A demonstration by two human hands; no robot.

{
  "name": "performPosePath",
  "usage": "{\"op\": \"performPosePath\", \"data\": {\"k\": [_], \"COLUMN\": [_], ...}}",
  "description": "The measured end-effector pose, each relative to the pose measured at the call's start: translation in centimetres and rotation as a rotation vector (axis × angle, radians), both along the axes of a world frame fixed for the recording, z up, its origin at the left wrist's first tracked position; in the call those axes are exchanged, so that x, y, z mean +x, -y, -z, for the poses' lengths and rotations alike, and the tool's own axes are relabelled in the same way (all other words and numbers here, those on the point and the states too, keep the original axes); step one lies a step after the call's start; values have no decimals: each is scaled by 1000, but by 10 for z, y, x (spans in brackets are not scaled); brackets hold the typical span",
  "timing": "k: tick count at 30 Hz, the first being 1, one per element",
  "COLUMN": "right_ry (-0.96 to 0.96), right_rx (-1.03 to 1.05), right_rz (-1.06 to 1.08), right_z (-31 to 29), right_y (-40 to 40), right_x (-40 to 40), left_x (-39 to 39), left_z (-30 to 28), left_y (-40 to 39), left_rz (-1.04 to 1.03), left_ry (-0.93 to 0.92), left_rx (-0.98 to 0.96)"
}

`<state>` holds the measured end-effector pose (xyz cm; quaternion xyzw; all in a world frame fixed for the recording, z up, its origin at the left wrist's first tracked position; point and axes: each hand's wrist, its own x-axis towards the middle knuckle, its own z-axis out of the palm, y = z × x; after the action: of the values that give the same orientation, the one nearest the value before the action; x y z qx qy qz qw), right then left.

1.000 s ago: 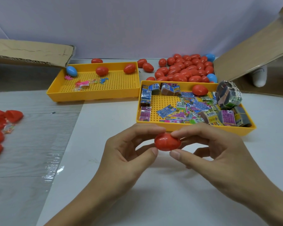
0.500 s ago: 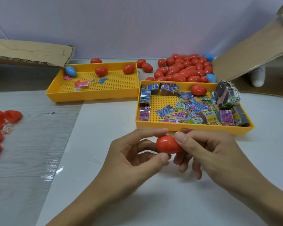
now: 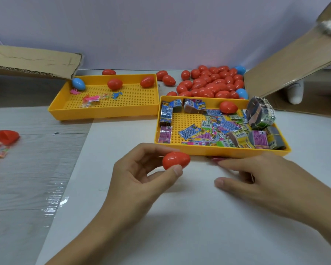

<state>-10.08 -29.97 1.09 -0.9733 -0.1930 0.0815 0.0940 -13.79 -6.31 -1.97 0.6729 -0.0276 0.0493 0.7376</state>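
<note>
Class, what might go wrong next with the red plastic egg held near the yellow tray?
The left hand pinches the smooth red plastic egg with only thumb and forefinger; it may slip and roll away. The right hand lies close to the nearer yellow perforated plastic tray; a nudge might shift it.

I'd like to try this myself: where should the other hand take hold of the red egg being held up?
Probably the right end of the red egg, coming from the right. The left hand pinches it from the left, thumb below and forefinger on top, so the tapered right end juts out bare toward the open right hand.
</note>
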Motion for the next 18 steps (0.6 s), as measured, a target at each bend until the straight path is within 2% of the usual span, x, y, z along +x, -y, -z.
{"op": "performPosePath", "data": {"k": [1, 5, 12, 18], "right_ry": [30, 292, 396, 456], "right_rx": [28, 386, 358, 411], "right_rz": [4, 44, 107, 59], "right_z": [0, 2, 22, 29], "right_y": [0, 4, 1, 5], "right_x": [0, 3, 21, 26], "left_x": [0, 0, -1, 0], "left_z": [1, 1, 3, 2], "left_y": [0, 1, 2, 0], "left_rz": [1, 7, 45, 60], "left_ry": [1, -22, -61, -66], "left_rx": [0, -63, -72, -14]}}
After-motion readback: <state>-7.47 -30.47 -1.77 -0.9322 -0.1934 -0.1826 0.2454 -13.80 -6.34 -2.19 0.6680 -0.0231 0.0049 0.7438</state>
